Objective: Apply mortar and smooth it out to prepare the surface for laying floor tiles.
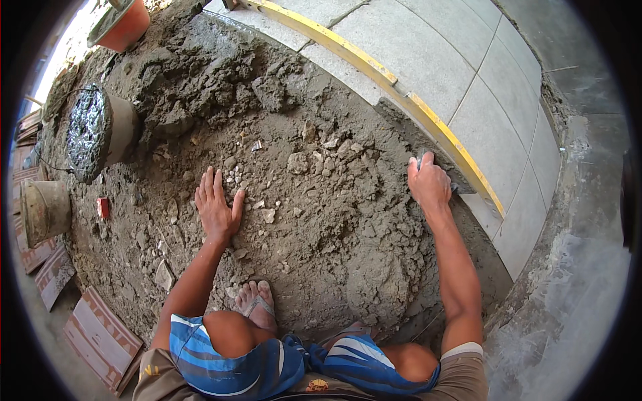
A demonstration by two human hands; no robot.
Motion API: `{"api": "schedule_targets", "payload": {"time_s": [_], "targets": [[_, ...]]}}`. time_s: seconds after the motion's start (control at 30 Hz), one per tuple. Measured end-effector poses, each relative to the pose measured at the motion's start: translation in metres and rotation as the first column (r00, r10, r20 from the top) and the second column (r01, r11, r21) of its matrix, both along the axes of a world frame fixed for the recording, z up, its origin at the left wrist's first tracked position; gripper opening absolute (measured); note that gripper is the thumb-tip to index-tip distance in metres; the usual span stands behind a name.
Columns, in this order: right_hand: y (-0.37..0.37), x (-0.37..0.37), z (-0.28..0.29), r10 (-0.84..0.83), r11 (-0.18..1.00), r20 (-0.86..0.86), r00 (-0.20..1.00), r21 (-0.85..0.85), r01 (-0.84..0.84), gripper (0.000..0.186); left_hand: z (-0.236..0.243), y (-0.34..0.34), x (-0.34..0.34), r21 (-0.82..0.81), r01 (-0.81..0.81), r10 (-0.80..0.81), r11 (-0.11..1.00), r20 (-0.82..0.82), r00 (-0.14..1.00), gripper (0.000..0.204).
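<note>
My left hand (219, 208) lies flat with fingers stretched out on the rough, stony mortar bed (314, 214). Beside the laid grey tiles (428, 53), my right hand (429, 180) is closed with the thumb up. A small pale bit shows between its thumb and fingers, perhaps a handle end; the rest of what it grips is hidden. Just past that hand, a long yellow straightedge or level (441, 127) rests along the tile edge, looking curved through the lens. Damp mortar fills the strip between the hand and the tiles.
A mortar-filled bucket (120, 130) stands tilted at the left, near another bucket (50, 210) and an orange one (130, 30). A small red box (102, 208) lies on the ground. Stacked tiles (107, 334) sit lower left; a concrete edge (535, 267) runs along the right.
</note>
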State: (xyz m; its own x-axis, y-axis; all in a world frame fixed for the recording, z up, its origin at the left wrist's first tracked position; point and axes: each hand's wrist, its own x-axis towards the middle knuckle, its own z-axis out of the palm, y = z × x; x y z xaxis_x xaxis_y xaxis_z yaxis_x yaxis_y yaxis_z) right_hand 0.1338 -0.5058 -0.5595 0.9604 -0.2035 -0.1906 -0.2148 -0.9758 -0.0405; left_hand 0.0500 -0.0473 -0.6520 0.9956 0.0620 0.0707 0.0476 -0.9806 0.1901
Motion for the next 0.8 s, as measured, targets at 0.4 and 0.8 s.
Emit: {"api": "schedule_targets", "payload": {"time_s": [0.4,0.8], "targets": [[-0.012,-0.044,0.046,-0.048,0.997,0.015,0.999,-0.063,0.049,0.038,-0.001,0.007,-0.004,-0.039,0.019,-0.018,0.999,0.009,1.0,0.071],[0.021,0.032,-0.002,0.012,0.998,-0.031,0.999,-0.055,-0.014,0.038,0.003,0.0,0.001,-0.02,0.005,-0.005,1.0,-0.006,1.0,0.075]]}}
